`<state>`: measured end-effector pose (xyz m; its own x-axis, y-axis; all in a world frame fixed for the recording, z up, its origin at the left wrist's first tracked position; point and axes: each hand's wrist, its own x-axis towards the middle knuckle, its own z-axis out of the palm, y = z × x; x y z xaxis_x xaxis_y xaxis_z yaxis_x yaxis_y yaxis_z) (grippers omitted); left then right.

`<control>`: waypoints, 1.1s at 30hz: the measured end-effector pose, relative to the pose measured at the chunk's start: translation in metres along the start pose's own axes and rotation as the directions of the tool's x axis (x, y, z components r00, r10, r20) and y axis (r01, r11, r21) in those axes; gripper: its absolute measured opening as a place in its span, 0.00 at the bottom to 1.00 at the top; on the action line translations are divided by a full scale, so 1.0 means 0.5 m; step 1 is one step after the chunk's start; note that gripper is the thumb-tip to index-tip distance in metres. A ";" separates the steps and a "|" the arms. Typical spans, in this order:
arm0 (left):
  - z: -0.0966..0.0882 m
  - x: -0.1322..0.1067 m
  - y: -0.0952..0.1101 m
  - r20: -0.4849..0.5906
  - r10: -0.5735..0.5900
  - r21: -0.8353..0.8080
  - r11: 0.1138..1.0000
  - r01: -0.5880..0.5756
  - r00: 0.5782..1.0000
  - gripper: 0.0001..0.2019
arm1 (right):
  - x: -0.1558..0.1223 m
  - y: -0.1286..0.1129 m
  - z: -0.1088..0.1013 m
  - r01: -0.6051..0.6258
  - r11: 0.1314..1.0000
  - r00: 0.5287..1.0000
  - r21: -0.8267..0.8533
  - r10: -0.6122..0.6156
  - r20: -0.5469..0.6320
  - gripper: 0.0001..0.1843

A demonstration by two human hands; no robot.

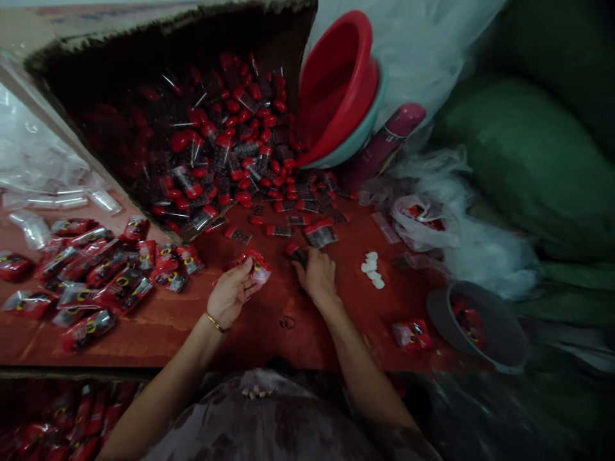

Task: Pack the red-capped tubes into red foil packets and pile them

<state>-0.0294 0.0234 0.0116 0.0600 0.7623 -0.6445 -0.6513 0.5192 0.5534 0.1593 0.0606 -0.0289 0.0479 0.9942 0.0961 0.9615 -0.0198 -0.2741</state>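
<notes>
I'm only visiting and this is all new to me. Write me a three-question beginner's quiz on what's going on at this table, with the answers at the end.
1. Multiple choice: What does the left hand hold?
A) a pink flask
B) a red packet
C) a grey tub

2. True or false: The red bowl is nested inside a pale blue-green bowl.

3. Short answer: Which hand is nearer the round white pieces, and on which side of that hand do they lie?

Key:
1. B
2. True
3. The right hand; they lie to its right, on the table.
</notes>
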 end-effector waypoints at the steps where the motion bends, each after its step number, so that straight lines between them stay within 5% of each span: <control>1: 0.000 -0.002 -0.002 0.001 0.007 0.019 1.000 -0.007 1.000 0.14 | -0.010 0.004 0.000 0.009 0.997 1.000 0.070 -0.010 0.016 0.16; 4: 0.001 -0.007 -0.007 -0.014 0.051 0.063 0.997 -0.050 0.999 0.18 | -0.051 0.017 -0.008 0.037 0.929 0.998 0.367 -0.051 0.029 0.15; 8: 0.004 -0.004 -0.016 -0.066 0.131 0.130 0.984 -0.122 0.989 0.22 | -0.128 0.013 -0.045 -0.024 0.692 0.974 0.722 -0.146 0.171 0.14; 13: 0.013 -0.003 -0.026 -0.056 0.175 0.181 0.970 -0.163 0.983 0.22 | -0.195 -0.020 -0.082 -0.010 0.604 0.939 0.797 -0.267 0.215 0.13; 20: 0.020 -0.021 -0.043 0.025 0.141 0.306 0.941 -0.142 0.990 0.18 | -0.178 -0.027 -0.053 -0.086 0.572 0.994 0.816 -0.004 0.107 0.13; 26: 0.006 -0.002 -0.045 -0.083 0.150 0.199 0.971 -0.131 0.985 0.17 | -0.164 0.001 -0.023 -0.024 0.834 0.997 0.551 0.057 -0.043 0.15; 33: 0.016 -0.008 -0.056 -0.026 0.082 0.192 0.978 -0.076 0.996 0.19 | -0.110 -0.013 -0.005 0.027 0.982 0.999 0.187 -0.021 -0.037 0.14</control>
<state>-0.0053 0.0089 0.0031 -0.0138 0.7921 -0.6103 -0.4967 0.5242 0.6917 0.1510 0.0057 -0.0298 0.0379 0.9899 0.1367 0.8950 0.0272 -0.4452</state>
